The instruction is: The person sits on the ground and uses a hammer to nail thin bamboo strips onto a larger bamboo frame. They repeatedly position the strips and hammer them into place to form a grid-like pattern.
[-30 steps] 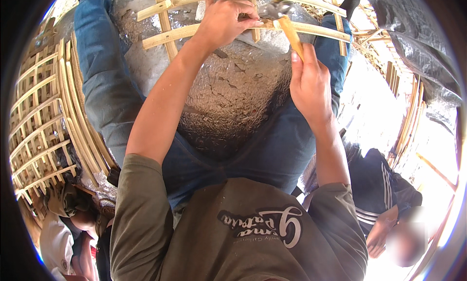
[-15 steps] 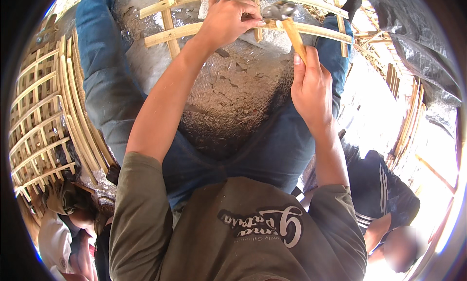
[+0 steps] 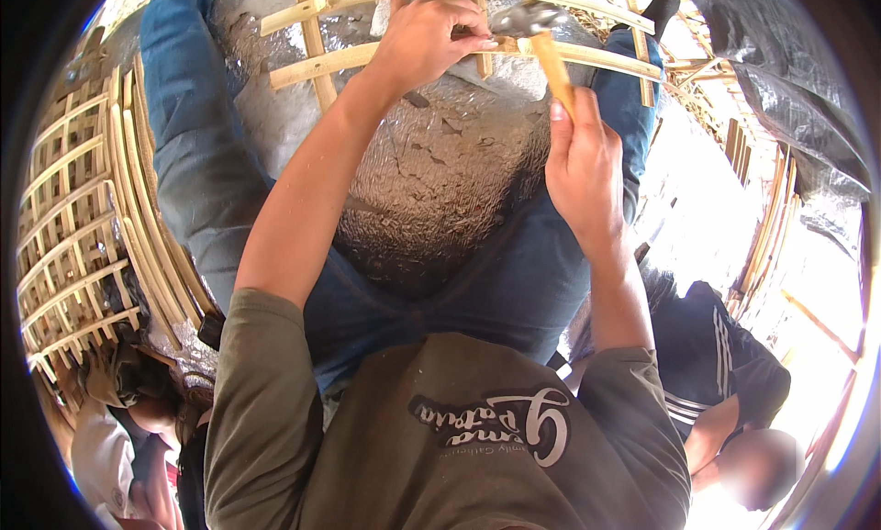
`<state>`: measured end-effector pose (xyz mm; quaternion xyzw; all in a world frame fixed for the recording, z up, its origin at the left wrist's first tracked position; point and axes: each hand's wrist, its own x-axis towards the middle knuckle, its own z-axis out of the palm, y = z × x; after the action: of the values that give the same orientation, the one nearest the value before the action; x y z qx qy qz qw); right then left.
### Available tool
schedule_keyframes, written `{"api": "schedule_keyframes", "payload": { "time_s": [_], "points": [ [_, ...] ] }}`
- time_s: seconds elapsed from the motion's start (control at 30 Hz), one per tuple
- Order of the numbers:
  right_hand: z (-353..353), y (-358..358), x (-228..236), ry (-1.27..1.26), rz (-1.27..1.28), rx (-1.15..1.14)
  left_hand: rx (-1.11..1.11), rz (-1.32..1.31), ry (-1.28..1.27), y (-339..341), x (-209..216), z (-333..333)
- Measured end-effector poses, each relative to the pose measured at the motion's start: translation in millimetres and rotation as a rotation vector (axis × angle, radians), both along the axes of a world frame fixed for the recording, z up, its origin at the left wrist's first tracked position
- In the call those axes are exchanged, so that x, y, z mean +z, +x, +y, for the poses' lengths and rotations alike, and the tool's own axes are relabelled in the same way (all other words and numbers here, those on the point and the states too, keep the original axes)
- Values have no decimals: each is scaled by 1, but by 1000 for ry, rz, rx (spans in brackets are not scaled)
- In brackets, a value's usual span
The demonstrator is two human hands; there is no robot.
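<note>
At the top, a light wooden lattice of crossed slats (image 3: 312,69) lies across the space between my legs. My left hand (image 3: 427,42) rests over its lower long slat, thumb and fingers pinched close to a crossing piece. Whatever sits in that pinch is too small to make out. In my right hand (image 3: 587,167) is a hammer (image 3: 552,69), gripped by its pale wooden handle with the thumb along it. The hammer's metal head is blurred and hovers just right of my left fingertips, over the lattice; I cannot tell whether it touches.
Finished-looking slat grids (image 3: 69,190) and long loose strips (image 3: 151,200) stand at the left. Shiny sheeting (image 3: 440,177) covers the ground between my legs. A person in dark clothing (image 3: 702,346) sits at lower right, other people at lower left. Dark plastic sheeting (image 3: 780,62) hangs at upper right.
</note>
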<state>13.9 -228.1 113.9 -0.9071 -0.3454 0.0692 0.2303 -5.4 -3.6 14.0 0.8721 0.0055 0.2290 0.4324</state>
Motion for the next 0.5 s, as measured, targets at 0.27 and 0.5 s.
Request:
{"api": "schedule_keyframes", "payload": {
  "time_s": [0.27, 0.5],
  "points": [
    [3, 0, -1, 57, -33, -3, -24, 4, 10, 1, -2, 1],
    [5, -2, -2, 64, -57, -4, -2, 24, 41, 2, 3, 1]
  ]
}}
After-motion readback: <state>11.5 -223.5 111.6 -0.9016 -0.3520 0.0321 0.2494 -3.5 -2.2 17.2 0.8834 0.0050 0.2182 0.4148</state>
